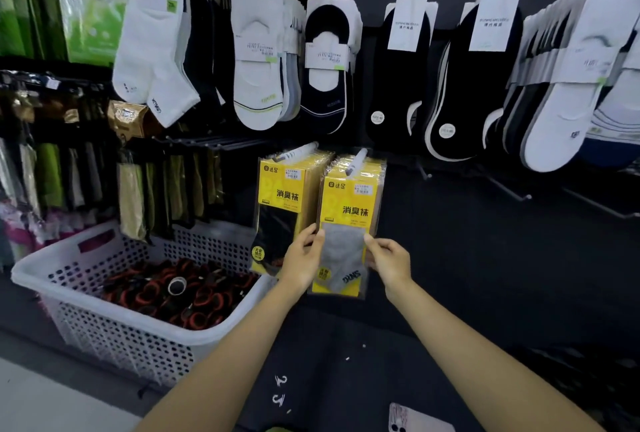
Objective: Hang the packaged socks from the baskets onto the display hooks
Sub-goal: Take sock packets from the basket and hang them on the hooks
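Dark display wall (pixel 485 251) carries rows of hanging socks, and low on it two stacks of yellow packs hang side by side. Both hands are clamped on the front yellow pack (pixel 349 204) of the right stack: the left hand (pixel 304 258) pinches its left edge, the right hand (pixel 389 260) its right edge. Its top sits at the white-tipped hook (pixel 356 161). Left of them stands a white basket (pixel 138 331) of black-and-orange items.
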The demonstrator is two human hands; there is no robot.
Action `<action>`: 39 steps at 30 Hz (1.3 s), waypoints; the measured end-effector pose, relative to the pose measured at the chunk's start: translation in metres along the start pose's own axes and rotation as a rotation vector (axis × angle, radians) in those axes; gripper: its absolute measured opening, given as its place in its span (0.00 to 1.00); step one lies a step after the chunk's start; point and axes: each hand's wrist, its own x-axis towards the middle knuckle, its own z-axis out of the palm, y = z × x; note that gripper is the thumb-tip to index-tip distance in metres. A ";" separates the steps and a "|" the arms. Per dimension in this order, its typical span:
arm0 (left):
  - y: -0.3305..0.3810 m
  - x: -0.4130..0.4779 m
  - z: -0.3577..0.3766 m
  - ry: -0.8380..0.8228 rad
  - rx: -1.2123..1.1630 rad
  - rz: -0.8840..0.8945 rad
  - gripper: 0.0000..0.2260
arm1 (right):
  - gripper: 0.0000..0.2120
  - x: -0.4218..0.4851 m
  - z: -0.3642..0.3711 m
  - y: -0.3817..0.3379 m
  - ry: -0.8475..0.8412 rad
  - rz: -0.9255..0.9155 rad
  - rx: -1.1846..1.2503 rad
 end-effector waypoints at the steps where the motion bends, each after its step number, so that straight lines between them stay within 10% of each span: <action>1: -0.009 -0.004 0.002 -0.003 0.001 -0.022 0.22 | 0.06 -0.004 -0.007 0.012 -0.007 0.026 -0.003; 20: -0.295 -0.265 0.032 -0.231 0.165 -0.863 0.08 | 0.18 -0.202 -0.169 0.340 -0.244 0.788 -0.492; 39: -0.375 -0.305 0.042 -0.505 0.375 -1.196 0.17 | 0.46 -0.204 -0.157 0.449 -0.783 0.773 -0.903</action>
